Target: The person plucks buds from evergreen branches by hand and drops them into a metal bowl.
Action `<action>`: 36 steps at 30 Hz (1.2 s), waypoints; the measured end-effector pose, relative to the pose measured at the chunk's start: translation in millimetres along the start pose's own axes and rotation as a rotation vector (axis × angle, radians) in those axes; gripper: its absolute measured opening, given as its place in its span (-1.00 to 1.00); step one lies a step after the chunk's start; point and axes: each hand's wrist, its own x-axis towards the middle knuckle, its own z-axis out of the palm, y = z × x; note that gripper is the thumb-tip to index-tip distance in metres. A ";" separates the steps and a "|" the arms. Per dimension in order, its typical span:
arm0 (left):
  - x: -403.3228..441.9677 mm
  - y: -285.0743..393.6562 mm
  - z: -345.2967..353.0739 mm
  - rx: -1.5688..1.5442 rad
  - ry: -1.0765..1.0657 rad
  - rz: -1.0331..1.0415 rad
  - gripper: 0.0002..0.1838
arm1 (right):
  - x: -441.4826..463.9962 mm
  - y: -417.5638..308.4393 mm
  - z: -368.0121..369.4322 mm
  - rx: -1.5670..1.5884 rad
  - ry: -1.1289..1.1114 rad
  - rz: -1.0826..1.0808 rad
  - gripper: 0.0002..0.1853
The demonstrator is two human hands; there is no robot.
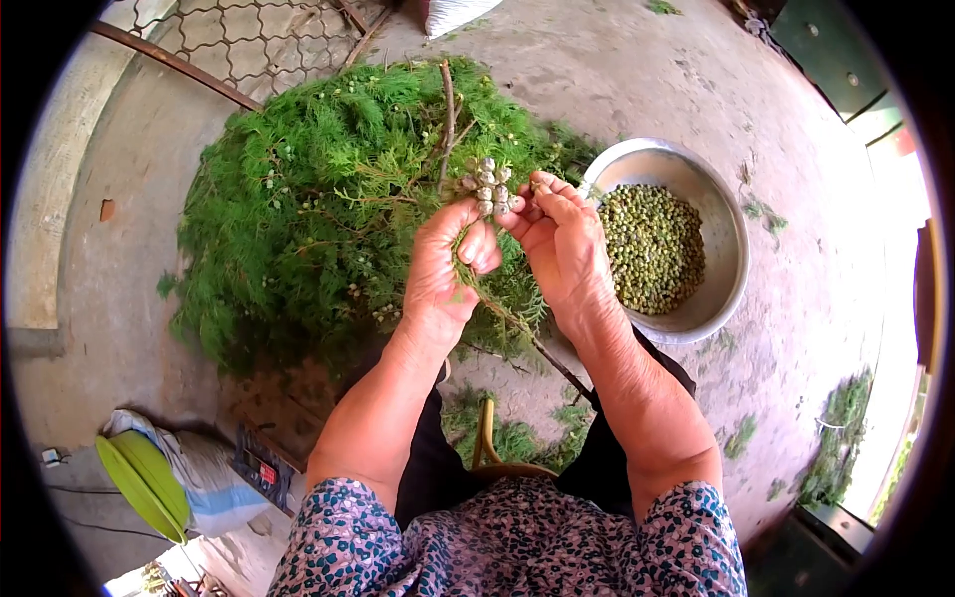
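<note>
My left hand (445, 261) is closed around a green conifer sprig, whose woody stem (532, 343) runs down to the right below the fist. A cluster of pale, round cones (487, 189) stands up just above my left thumb. At the right side of that cluster is my right hand (559, 234), its thumb and fingers pinched together; what lies between the fingertips is too small to make out. Beneath and behind both hands spreads a large heap of green conifer branches (298, 219). A metal basin (728, 269) holding many small green cones (652, 249) stands beside my right hand.
Loose green sprigs (841, 438) are scattered over the concrete floor (786, 328). A metal grille (249, 45) lies at the upper left, and a white sack (458, 15) at the top. Lower left are a lime-green basin (144, 483) and another sack (214, 483).
</note>
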 end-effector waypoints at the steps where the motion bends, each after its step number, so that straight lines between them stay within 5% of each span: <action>1: 0.5 0.9 0.0 0.037 0.011 0.002 -0.72 | -0.3 0.2 -0.1 0.002 -0.001 0.001 -0.86; 14: -1.5 1.4 -2.1 0.136 0.085 -0.039 -0.77 | -10.3 1.9 1.2 -0.119 -0.237 0.148 -0.81; 27: 1.4 -1.5 -1.0 0.048 0.077 -0.077 -0.69 | -8.3 0.4 0.5 0.015 -0.153 0.128 -0.81; 30: 1.5 0.8 0.7 0.085 -0.023 -0.022 -0.73 | -10.8 -5.7 3.3 -0.015 -0.120 0.104 -0.80; 36: -2.8 -3.4 0.9 0.179 0.115 0.123 -0.79 | -15.5 -6.5 4.7 -0.117 -0.245 0.086 -0.75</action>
